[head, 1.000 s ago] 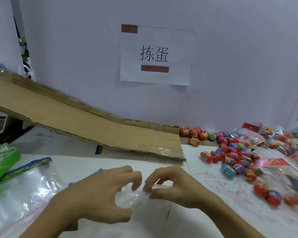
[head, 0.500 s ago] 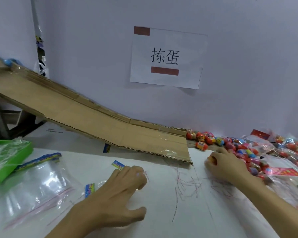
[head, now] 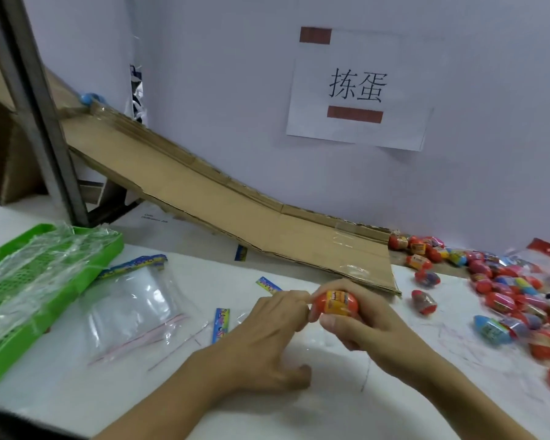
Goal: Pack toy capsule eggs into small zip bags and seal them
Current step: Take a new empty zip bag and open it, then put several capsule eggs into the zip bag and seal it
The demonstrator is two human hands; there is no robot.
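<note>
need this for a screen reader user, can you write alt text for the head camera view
A person's right hand holds an orange toy egg above a white table, with the left hand's fingertips touching it. A pile of eggs lies at right; clear zip bags and a green tray at left, a cardboard ramp behind.

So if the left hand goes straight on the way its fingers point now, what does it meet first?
The left hand points up and right, and its fingertips already seem to touch the orange capsule egg held by the right hand. The egg comes first; depth is slightly unclear.
</note>
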